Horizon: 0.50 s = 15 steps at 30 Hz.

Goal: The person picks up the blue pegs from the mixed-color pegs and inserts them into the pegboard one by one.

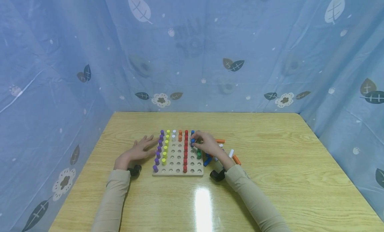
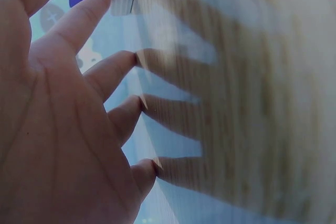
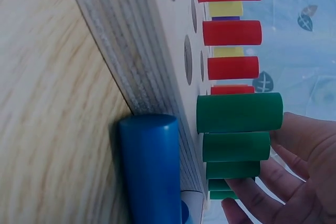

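A light wooden pegboard (image 1: 178, 174) lies on the table, with rows of round holes and coloured pegs standing in it. My right hand (image 1: 208, 146) reaches over its right side and pinches a blue peg (image 1: 193, 143) between thumb and fingers, in the column right of the red pegs (image 1: 185, 155). In the right wrist view, green pegs (image 3: 240, 113) along the board's edge partly hide those fingers. My left hand (image 1: 136, 152) rests on the table with fingers spread, its fingertips at the board's left edge, near the purple pegs (image 1: 158, 155).
Loose pegs lie right of the board, among them an orange peg (image 1: 236, 160), a white peg (image 1: 231, 153) and a blue peg (image 3: 151, 166) close against the board's side. Yellow pegs (image 1: 164, 155) fill most of the second column. A blue patterned curtain (image 1: 198, 52) hangs behind the table.
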### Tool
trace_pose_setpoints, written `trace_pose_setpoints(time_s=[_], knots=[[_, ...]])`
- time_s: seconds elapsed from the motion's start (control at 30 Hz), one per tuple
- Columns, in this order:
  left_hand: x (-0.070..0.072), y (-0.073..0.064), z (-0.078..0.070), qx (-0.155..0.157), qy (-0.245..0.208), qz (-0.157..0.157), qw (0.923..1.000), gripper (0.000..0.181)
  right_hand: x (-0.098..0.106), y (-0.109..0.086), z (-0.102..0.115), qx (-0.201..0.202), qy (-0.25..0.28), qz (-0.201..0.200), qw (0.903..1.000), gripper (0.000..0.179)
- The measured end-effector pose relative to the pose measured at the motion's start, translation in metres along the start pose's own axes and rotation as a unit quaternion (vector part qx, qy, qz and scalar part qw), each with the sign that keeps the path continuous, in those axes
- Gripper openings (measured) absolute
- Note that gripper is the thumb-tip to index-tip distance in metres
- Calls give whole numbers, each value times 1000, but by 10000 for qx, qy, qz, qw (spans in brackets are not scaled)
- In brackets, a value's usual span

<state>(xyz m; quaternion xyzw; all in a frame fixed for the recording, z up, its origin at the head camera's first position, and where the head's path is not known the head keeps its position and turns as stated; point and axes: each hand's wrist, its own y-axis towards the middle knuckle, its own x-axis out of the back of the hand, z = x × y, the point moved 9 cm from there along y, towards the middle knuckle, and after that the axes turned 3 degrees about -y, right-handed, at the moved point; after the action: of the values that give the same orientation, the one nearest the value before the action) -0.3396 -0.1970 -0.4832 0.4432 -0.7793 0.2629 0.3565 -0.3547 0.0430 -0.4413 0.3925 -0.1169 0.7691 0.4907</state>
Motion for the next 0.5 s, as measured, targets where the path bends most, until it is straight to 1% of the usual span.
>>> trace_pose_setpoints(time_s=[0.1,0.2,0.3,0.5], knots=[[0,1,1,-4,14,-11,10000,61,-1,0,-1,-136,-59,37,9999,20],[1,1,0,-69,38,-34,10000,61,-2,0,-2,-181,-136,70,9997,21],[1,2,1,-127,59,-71,9999,60,-1,-1,0,-135,-114,101,9998,21],[2,0,-2,-258,-30,-126,9996,60,3,-2,4,58,120,107,9999,21]])
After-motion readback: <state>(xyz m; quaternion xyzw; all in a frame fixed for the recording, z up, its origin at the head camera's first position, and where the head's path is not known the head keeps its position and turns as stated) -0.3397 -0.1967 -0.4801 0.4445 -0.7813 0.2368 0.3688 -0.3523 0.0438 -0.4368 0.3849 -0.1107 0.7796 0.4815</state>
